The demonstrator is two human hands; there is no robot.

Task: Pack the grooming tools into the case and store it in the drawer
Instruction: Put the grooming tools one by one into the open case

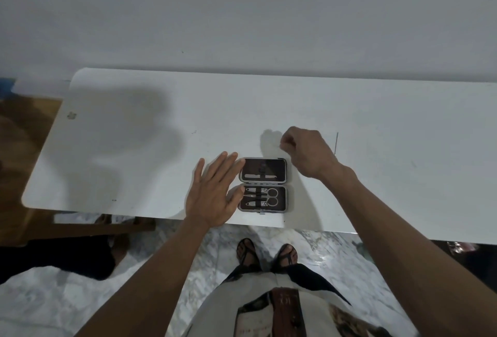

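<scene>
Case [263, 185] is laid open near the front edge of the white table [134, 148], with scissors [270, 197] and clippers [255, 190] strapped in the near half and a file [259, 176] in the lid. Left hand [212, 191] is spread flat, touching the case's left side. Right hand [306, 151] is curled behind the case, fingertips pinched; anything held cannot be told. A thin tool [336, 143] is seen just right of it.

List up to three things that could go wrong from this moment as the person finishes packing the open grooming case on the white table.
1. The case lies close to the table front edge; a nudge from the left hand beside it might tip it off.
2. A thin tool lies apart beyond the right hand and could be left out.
3. Whatever the right hand pinches is too small to identify and could easily drop.
</scene>
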